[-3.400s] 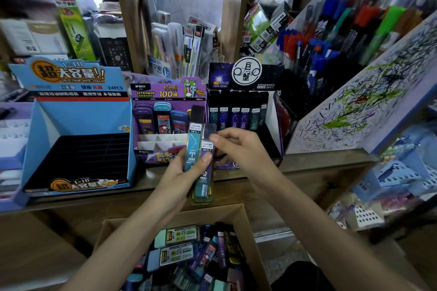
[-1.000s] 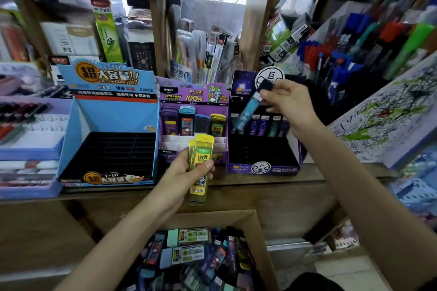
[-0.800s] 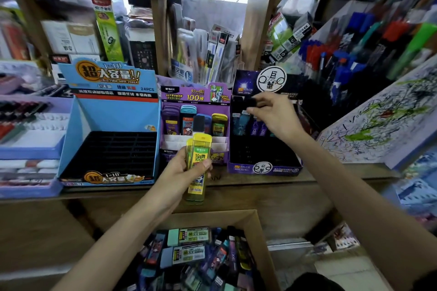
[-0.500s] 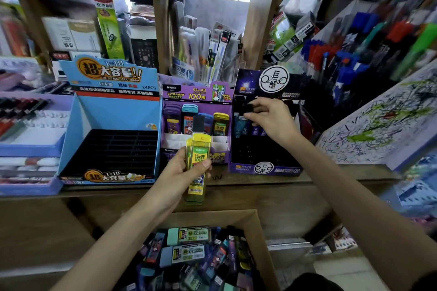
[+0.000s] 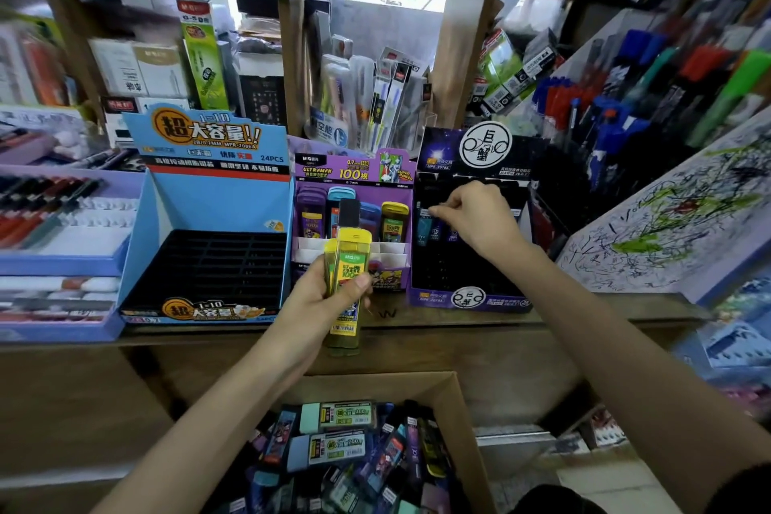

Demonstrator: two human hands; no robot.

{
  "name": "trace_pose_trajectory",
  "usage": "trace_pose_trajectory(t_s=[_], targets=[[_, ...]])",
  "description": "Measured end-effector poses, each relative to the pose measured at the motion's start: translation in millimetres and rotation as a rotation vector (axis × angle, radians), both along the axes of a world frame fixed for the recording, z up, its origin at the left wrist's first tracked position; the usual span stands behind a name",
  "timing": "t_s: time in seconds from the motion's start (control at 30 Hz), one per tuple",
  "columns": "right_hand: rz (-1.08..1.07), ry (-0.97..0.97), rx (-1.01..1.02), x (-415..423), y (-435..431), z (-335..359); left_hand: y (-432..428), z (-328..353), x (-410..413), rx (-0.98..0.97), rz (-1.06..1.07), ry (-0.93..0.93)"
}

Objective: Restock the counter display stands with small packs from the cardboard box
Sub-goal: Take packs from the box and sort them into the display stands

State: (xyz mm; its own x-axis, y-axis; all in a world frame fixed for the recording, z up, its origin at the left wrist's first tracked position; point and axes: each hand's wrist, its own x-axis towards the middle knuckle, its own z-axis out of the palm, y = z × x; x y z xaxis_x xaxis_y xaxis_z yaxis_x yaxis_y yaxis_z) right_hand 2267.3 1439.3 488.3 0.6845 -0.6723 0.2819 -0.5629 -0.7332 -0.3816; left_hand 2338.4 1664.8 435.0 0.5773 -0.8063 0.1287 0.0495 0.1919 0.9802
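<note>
Yellow pack (image 5: 352,250) standing upright in left hand (image 5: 321,305) grip, long axis vertical, purple stand (image 5: 354,171) lying just beyond; right hand (image 5: 479,221) pinching teal pack (image 5: 424,227) top in dark stand (image 5: 442,150); cardboard box (image 5: 375,386) sitting below.

glossy plastic packs (image 5: 346,288), cardboard box (image 5: 463,421)

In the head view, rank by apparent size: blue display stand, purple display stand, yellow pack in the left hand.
1. blue display stand
2. purple display stand
3. yellow pack, smallest-looking even though nearest the camera
</note>
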Motion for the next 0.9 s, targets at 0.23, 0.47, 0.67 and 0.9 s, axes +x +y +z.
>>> trace_pose_trajectory(t_s=[0.23,0.47,0.67,0.9], targets=[[0.379,-0.287,0.544,-17.3,79.2,16.3,4.6,10.7,-3.7,-0.02,-0.03,-0.002],[0.441,-0.246,0.671,-9.6,103.0,19.6,9.9,10.0,-0.3,-0.006,0.01,-0.016],[0.33,-0.61,0.682,-12.9,54.7,54.5,19.3,9.2,12.1,0.035,0.097,0.061],[0.266,-0.423,0.267,3.1,23.4,40.6,26.5,8.4,18.4,0.017,0.119,0.012]])
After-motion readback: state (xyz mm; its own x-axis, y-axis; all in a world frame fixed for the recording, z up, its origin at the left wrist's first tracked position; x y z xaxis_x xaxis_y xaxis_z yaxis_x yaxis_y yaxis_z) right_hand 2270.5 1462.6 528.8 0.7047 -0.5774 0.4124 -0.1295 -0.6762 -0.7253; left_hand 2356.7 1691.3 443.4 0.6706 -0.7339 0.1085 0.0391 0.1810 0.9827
